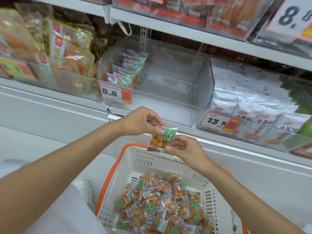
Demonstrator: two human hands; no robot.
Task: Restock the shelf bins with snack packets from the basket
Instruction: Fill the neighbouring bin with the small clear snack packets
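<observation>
A clear snack packet [162,138] with a green label and orange balls hangs above the basket, held by both hands. My left hand [141,121] pinches its top edge. My right hand [184,148] pinches its lower right corner. Below stands a white basket [135,164] with an orange rim, holding several identical packets [162,205]. Straight ahead on the shelf is a clear plastic bin [194,85] with a row of the same packets [130,70] standing at its left side; the rest of that bin is bare.
A bin of yellow-edged pouches [67,48] sits to the left, a bin of white packets [253,105] to the right. Price tags read 8.8 [110,93] and 13.5 [217,122]. An upper shelf [185,31] overhangs the bins. A white shoe [83,188] is beside the basket.
</observation>
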